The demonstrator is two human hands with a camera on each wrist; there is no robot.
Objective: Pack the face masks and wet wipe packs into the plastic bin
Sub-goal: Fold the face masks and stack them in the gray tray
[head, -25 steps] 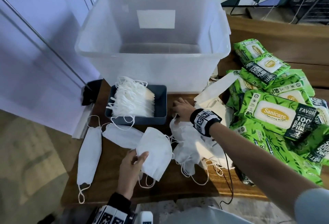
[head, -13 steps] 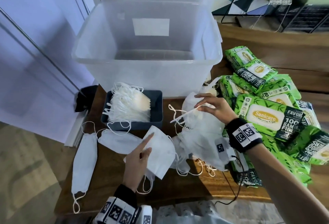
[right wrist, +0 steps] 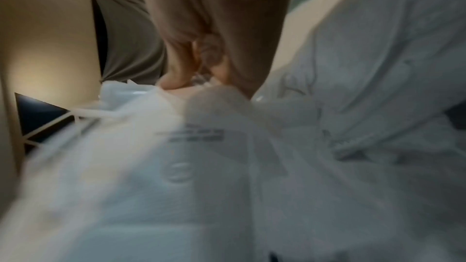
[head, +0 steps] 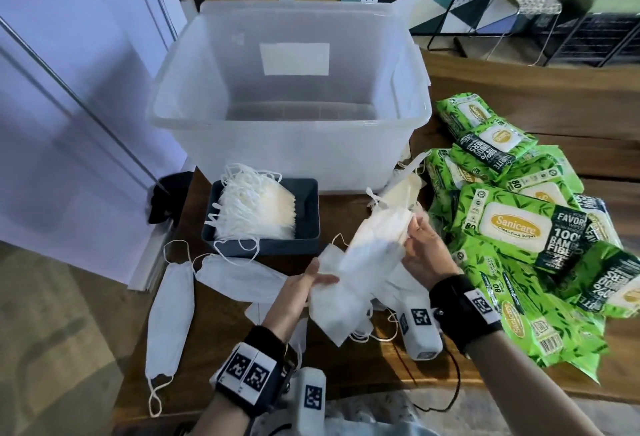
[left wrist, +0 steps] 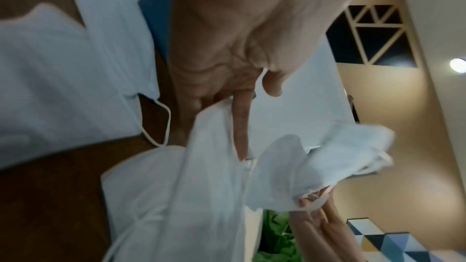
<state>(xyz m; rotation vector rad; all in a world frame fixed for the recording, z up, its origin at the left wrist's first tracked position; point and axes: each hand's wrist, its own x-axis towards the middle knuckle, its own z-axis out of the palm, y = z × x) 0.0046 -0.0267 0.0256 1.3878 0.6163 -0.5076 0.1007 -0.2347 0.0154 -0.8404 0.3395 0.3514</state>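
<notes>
A bunch of white face masks (head: 367, 255) hangs above the table between my two hands. My right hand (head: 412, 227) pinches its upper end, fingers curled into the fabric (right wrist: 194, 81). My left hand (head: 317, 278) holds the lower masks (left wrist: 206, 176) between thumb and fingers. The big translucent plastic bin (head: 194, 89) stands behind, with nothing visible inside. A dark blue tray (head: 308, 213) in front of it holds a stack of masks (head: 256, 210). Loose masks (head: 169, 307) lie at the left. Green wet wipe packs (head: 512, 227) are heaped at the right.
The wooden table (head: 221, 342) ends close to me and at the left, where a white wall panel (head: 69, 123) stands. A black object (head: 166, 200) sits at the table's left corner. White marker-tagged devices (head: 419, 331) hang by my wrists.
My right hand lifted the mask bunch off the table, then brought it down and left. My left hand raised its single mask from the table and joined it to the bunch.
</notes>
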